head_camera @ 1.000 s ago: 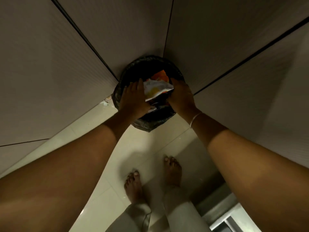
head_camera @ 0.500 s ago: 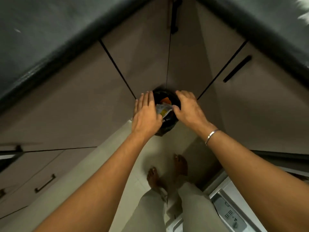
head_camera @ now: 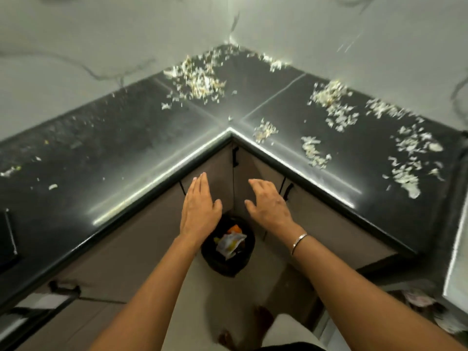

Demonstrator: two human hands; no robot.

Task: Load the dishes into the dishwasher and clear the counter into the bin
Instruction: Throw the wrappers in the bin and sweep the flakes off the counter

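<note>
Scraps (head_camera: 202, 79) lying in pale heaps across the corner counter (head_camera: 126, 153), well above the bin (head_camera: 222, 268) on the floor. Probably feather-light, limp and clingy (peelings, by the look); best swept with a flat palm, not pinched. Spread and empty over the bin: left hand (head_camera: 198, 209), right hand (head_camera: 268, 206).

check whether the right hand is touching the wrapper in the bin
Apart. Head view: the right hand is open, and the dark rim of the bin shows between it and the wrapper.
</note>
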